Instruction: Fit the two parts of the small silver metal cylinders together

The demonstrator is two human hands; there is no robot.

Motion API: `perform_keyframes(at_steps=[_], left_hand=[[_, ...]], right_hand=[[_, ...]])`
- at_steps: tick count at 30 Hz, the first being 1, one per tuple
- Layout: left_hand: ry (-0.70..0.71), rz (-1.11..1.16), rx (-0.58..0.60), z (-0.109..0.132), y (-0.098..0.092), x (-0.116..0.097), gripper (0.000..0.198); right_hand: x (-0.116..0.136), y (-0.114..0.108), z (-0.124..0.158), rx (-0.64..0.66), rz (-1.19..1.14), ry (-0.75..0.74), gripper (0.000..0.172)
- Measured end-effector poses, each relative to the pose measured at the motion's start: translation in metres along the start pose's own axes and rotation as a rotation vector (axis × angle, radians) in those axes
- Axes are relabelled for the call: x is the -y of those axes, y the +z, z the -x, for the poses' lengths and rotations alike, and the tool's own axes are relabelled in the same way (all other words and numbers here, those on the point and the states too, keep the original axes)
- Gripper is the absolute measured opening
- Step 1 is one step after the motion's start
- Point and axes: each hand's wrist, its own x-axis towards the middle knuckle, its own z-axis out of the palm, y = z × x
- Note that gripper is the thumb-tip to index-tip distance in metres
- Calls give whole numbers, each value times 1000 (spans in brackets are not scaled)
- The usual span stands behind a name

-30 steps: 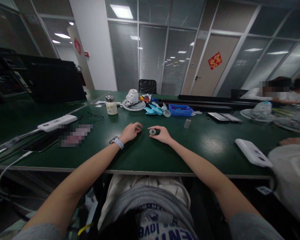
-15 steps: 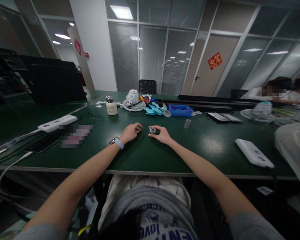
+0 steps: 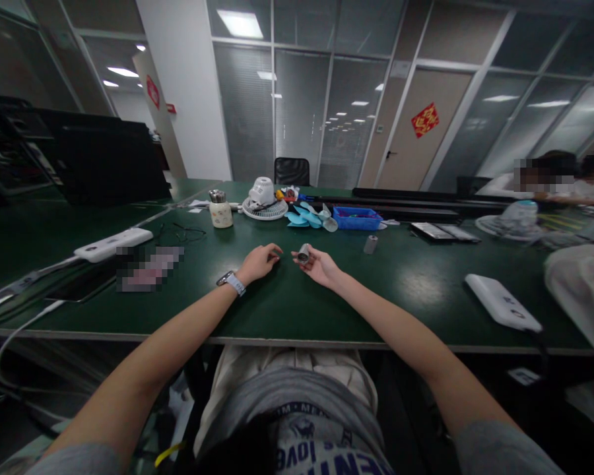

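My right hand (image 3: 321, 267) is closed around a small grey metal cylinder (image 3: 303, 253) just above the green table, palm turned partly up. One round end of the cylinder faces me, and it leans slightly. To the left, my left hand (image 3: 260, 263) lies on the tabletop with fingers loosely bent and apart, holding nothing. It wears a watch with a pale strap (image 3: 236, 283). A second metal cylinder (image 3: 371, 245) of similar look stands on the table, to the right of my right hand and a little farther away.
Behind my hands are a flowered bottle (image 3: 221, 212), white fan parts (image 3: 264, 208), light blue fan blades (image 3: 307, 216) and a blue basket (image 3: 358, 220). A white power strip (image 3: 113, 245) is at left, a white device (image 3: 503, 303) at right. Other people sit far right.
My right hand has rolled palm-up, tilting the metal cylinder so that its side shows as well as its end. The left hand has stayed in place.
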Motion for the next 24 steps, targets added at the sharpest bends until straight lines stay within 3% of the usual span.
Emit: perform_keyframes(at_steps=[7,16,24], left_hand=[[3,-3,15,0,-1,-1,23],[9,23,13,0,0,-1,24],[12,4,0,0,0,0,23]], right_hand=[[5,-4,7,81,-161,127,27],[3,-6,5,60,-129,127,43],[1,-3,7,46,-156,132,44]])
